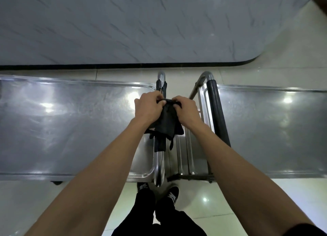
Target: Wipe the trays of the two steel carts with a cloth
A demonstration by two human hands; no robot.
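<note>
Two steel carts stand side by side below me. The left cart's top tray point(70, 126) fills the left of the view, the right cart's tray point(269, 129) the right. Between them run their push handles, the left handle point(159, 166) and the black-padded right handle point(218, 115). A dark cloth point(167, 124) hangs over the left handle. My left hand point(147, 107) and my right hand point(185, 110) both pinch the cloth's top edge, knuckles almost touching, above the handle. The cloth's lower part drapes down between my forearms.
A grey marbled tabletop point(141, 26) with a dark edge lies just beyond the carts. Pale floor tiles point(265, 200) surround them. My legs and black shoes point(172, 194) stand in the gap at the carts' near ends.
</note>
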